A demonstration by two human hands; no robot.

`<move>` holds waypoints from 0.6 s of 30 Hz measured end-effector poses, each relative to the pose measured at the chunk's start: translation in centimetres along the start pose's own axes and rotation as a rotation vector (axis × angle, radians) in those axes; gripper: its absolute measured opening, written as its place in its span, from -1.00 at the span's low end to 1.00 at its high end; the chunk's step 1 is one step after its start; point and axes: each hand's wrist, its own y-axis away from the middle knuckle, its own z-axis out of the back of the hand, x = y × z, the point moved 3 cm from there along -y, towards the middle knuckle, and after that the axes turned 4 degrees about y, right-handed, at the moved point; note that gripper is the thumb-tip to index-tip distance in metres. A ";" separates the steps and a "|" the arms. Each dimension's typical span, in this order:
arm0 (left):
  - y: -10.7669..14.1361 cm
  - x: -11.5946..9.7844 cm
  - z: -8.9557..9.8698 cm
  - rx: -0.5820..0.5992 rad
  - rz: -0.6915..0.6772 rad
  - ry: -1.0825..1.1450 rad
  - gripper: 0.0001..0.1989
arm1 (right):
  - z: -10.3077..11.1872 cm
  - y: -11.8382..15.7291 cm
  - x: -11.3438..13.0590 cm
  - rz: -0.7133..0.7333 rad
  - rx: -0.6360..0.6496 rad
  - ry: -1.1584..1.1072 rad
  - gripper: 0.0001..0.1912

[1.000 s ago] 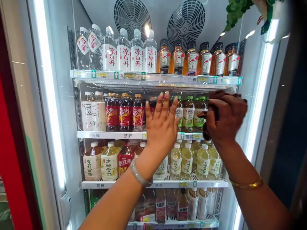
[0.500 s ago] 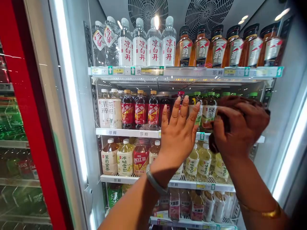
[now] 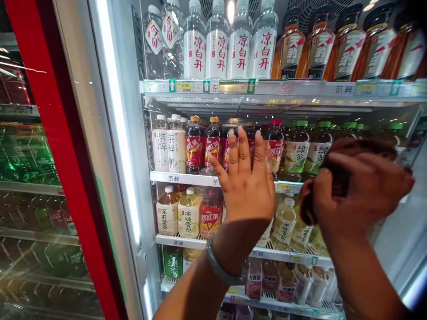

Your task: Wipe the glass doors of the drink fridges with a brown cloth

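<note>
Bottle [image 3: 340, 178], dark, gripped in my right hand [image 3: 362, 191] beside the green-tea row, while my left hand [image 3: 248, 186], fingers spread wide, steadies the red-tea bottles [image 3: 213, 149].

We have one view only, worn on the head: it faces forward into the open drinks fridge [image 3: 147, 146], close to its middle shelf [image 3: 187, 178], seen slightly from the left.
</note>
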 end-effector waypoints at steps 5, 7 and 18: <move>0.7 2.2 0.4 0.012 -0.106 0.012 -0.19 | -1.1 0.2 5.6 0.215 0.128 -0.124 -0.62; 0.9 2.3 0.5 0.020 -0.125 -0.005 -0.23 | -1.9 -1.6 5.7 0.219 0.088 -0.162 -0.62; 1.9 3.3 0.9 0.039 -0.237 -0.046 -0.30 | -1.4 2.0 7.7 0.121 0.077 -0.141 -0.52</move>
